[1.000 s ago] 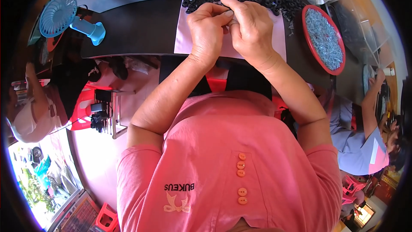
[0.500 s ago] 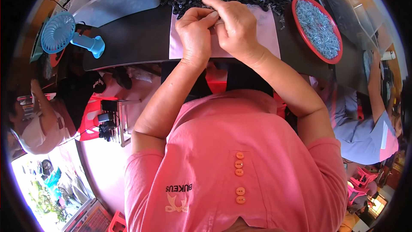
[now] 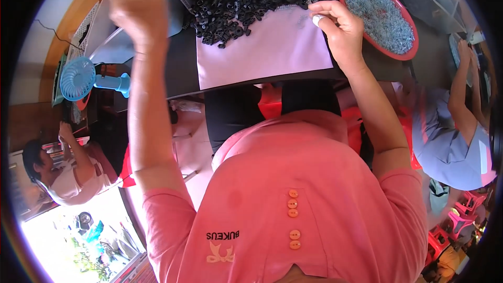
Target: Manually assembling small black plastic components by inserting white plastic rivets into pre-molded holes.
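Observation:
My left hand (image 3: 139,10) is raised over the grey plastic bin (image 3: 118,44) at the far left, smeared by motion. Whether it holds anything cannot be made out. At the right side of the pale pink sheet (image 3: 262,63), my right hand (image 3: 343,31) is closed, thumb and forefinger drawn together. Anything between those fingertips is too small to name. A white patch shows on the thumb. Small black plastic parts (image 3: 230,10) lie heaped on the far part of the sheet. Beside my right hand stands a red tray (image 3: 414,47) full of small silvery, spring-like pieces (image 3: 380,21).
A blue handheld fan (image 3: 78,79) stands on the dark table (image 3: 183,86) at left. Clear plastic panels rise behind the heap. One person (image 3: 68,170) sits at the left, and another in a grey-blue top (image 3: 445,141) works at the right.
My hands were together over the sheet and have parted. The left went up and left over the bin, the right moved right toward the red tray. The view has shifted somewhat.

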The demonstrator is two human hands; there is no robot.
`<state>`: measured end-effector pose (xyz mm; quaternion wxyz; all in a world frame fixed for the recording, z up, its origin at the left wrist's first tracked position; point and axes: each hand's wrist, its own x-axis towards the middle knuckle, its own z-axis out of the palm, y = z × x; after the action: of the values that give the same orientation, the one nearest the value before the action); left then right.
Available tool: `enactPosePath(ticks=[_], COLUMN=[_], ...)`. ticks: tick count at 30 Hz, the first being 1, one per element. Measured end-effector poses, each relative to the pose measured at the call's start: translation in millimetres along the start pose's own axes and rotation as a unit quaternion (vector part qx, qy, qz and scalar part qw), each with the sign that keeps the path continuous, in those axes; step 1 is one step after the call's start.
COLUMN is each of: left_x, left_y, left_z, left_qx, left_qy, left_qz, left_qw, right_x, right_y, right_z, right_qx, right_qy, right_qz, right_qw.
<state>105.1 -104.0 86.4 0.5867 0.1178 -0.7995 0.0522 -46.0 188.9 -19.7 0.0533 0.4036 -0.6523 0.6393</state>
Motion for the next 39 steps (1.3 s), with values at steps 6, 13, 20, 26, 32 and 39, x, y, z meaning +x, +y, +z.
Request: enactPosePath(ticks=[6, 13, 20, 26, 32, 39], left_x=[-72, -95, -94, -44, -40, -72], left_y=[125, 141, 141, 151, 147, 153], left_z=[40, 82, 73, 47, 59, 106], left_qx=[-0.254, -0.123, -0.136, -0.528, -0.525, -0.143], left_qy=[-0.221, -0.402, -0.335, -0.377, -0.361, -0.326], left_qz=[-0.023, -0.048, -0.043, -0.459, -0.413, 0.101], left_qw=[0.941, 0.906, 0.931, 0.606, 0.651, 0.929], right_x=[5, 1, 6, 38, 51, 51], right_y=[-1, 2, 2, -19, -24, 7], right_z=[1, -5, -6, -4, -9, -24], right_qx=[0.031, 0.046, 0.088, 0.113, 0.129, 0.217], right_qy=[0.012, 0.024, 0.036, -0.128, -0.085, 0.038], right_qz=[0.022, 0.012, 0.059, 0.097, 0.085, 0.198], right_qw=[0.999, 0.999, 0.994, 0.980, 0.984, 0.955])
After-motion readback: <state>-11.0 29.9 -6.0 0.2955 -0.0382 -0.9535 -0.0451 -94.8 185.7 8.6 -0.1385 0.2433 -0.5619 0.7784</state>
